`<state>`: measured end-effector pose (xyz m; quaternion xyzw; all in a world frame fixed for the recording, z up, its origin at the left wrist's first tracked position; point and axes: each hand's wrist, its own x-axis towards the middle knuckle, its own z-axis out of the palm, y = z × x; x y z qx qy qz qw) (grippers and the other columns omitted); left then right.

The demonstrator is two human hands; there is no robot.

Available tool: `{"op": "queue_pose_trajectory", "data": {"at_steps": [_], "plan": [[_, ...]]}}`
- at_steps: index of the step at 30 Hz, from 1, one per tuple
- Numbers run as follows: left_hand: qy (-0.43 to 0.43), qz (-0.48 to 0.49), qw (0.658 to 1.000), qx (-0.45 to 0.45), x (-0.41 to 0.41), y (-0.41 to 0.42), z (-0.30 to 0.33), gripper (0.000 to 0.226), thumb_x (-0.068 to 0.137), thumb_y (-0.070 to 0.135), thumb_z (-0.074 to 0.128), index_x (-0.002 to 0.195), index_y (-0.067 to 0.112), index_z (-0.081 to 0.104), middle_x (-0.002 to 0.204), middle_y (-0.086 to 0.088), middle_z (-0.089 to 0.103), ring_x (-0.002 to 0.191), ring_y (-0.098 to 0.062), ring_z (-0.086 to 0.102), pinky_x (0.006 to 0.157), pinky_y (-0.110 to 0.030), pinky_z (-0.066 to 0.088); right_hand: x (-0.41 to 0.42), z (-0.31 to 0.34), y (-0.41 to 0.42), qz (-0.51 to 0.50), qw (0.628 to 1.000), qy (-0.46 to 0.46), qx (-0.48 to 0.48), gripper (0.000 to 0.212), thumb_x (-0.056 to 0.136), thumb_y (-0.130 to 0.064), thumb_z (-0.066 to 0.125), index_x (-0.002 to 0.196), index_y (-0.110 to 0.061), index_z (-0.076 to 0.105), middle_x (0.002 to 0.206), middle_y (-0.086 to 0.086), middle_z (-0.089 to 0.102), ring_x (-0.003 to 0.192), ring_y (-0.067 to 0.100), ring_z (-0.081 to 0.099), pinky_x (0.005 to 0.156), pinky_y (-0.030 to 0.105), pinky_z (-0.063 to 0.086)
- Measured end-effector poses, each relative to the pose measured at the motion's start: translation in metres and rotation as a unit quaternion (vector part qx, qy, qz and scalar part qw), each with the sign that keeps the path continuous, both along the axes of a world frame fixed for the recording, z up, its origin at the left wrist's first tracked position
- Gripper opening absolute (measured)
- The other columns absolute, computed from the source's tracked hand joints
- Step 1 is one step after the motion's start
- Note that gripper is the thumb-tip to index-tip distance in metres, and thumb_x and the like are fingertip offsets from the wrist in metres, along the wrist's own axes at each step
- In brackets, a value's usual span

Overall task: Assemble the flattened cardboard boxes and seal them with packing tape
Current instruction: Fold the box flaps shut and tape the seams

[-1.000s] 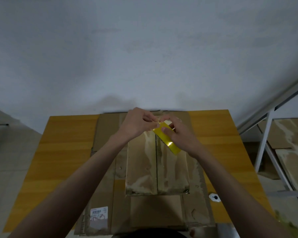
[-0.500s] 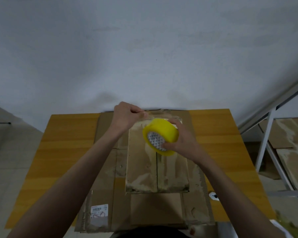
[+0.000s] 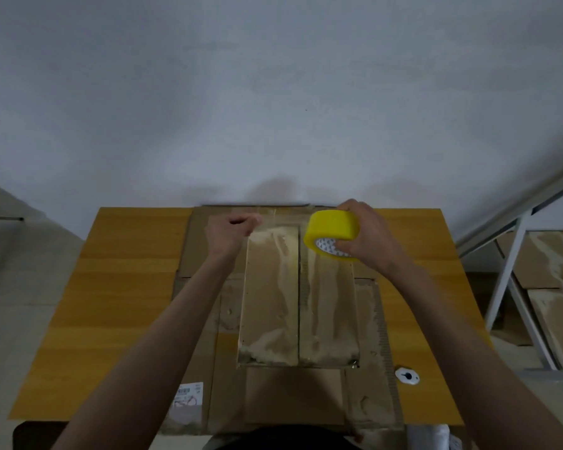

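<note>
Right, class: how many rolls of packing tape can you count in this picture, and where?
1. The yellow tape roll is gripped in the right hand, above the far right corner of the cardboard box. No other roll shows, though the arms and box could hide one.

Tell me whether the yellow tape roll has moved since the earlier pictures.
Yes. The yellow tape roll, gripped by the right hand, has swung rightward: it was over the cardboard box's centre seam and now sits above the box's far right corner.
</note>
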<state>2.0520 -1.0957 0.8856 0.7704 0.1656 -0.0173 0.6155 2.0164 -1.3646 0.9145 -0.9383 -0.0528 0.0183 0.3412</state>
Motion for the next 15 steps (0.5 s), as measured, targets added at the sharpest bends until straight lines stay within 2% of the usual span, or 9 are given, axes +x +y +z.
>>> {"op": "queue_pose_trajectory", "data": {"at_steps": [5, 9, 13, 15], "plan": [[0.020, 0.053, 0.998, -0.016, 0.007, -0.002, -0.023, 0.010, 0.076, 0.024, 0.086, 0.073, 0.027, 0.077, 0.071, 0.006, 0.075, 0.070, -0.010, 0.068, 0.062, -0.016, 0.054, 0.033, -0.008, 0.011, 0.030, 0.997, -0.012, -0.067, 0.059, 0.070, -0.020, 0.083, 0.121, -0.022, 0.052, 0.111, 0.005, 0.053, 0.105, 0.026, 0.050, 0.077, 0.041, 0.048], [0.035, 0.084, 0.996, -0.018, 0.023, 0.003, -0.036, 0.014, 0.073, 0.020, 0.088, 0.082, 0.014, 0.080, 0.071, -0.001, 0.075, 0.059, -0.007, 0.063, 0.058, -0.018, 0.052, 0.060, -0.014, 0.024, 0.069, 0.990, -0.028, -0.123, 0.056, 0.075, -0.024, 0.082, 0.123, -0.021, 0.053, 0.111, 0.007, 0.053, 0.105, 0.027, 0.048, 0.074, 0.033, 0.035], [0.040, 0.075, 0.996, 0.035, 0.039, 0.007, -0.050, 0.014, 0.073, 0.019, 0.087, 0.066, 0.022, 0.075, 0.061, 0.005, 0.070, 0.054, -0.005, 0.058, 0.054, -0.019, 0.049, 0.081, -0.018, 0.036, 0.089, 0.982, -0.014, -0.163, 0.055, 0.077, -0.024, 0.080, 0.125, -0.019, 0.054, 0.112, 0.010, 0.054, 0.105, 0.031, 0.049, 0.074, 0.034, 0.034], [0.044, 0.069, 0.995, 0.054, 0.045, 0.009, -0.058, 0.018, 0.075, 0.019, 0.087, 0.065, 0.026, 0.074, 0.062, 0.008, 0.070, 0.055, -0.002, 0.061, 0.056, -0.017, 0.050, 0.088, -0.020, 0.042, 0.096, 0.979, -0.006, -0.180, 0.055, 0.078, -0.026, 0.079, 0.126, -0.019, 0.053, 0.113, 0.010, 0.054, 0.107, 0.030, 0.049, 0.076, 0.035, 0.036]]}}
